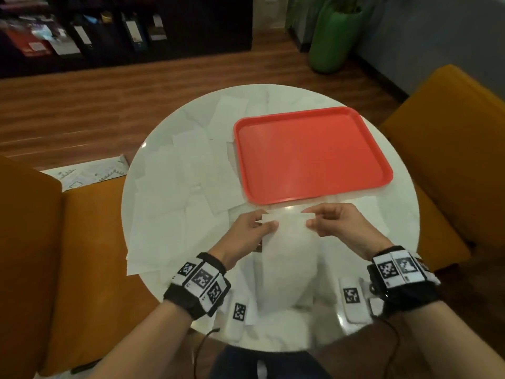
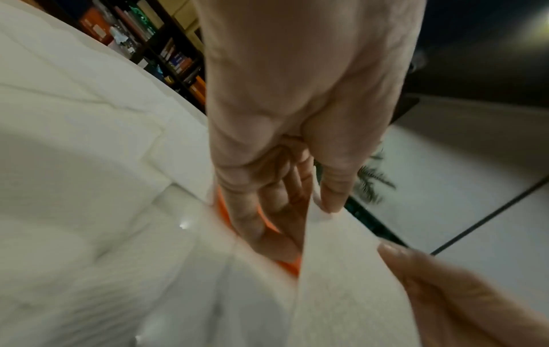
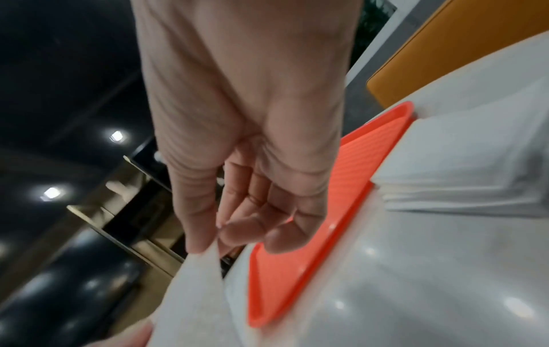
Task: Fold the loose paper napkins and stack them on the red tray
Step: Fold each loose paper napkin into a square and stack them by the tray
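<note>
Right now one napkin hangs between the two hands in the lower middle of the head view, above the near part of the round white table. The left hand pinches its upper left corner between thumb and fingers, and the right hand pinches the upper right corner the same way, so the top edge runs level between them. The sheet drops from there toward the person; its lower end blurs into the white below and cannot be made out.

To fold it well, I would keep both pinches light and right at the corners, hold the top edge taut and level, then bring it over to meet the opposite edge so the corners line up before pressing a crease. Thin paper is likely to sag or twist if one hand leads, so the hands should travel together. Flattening the fold against the table probably gives a sharper crease than folding in the air.

Just above the hands in the frame lies the red tray, its near rim close to the fingertips and nothing on it yet. To the left of the tray, filling the middle left of the table, the loose napkins lie spread and overlapping, some reaching down beside the left wrist.
</note>
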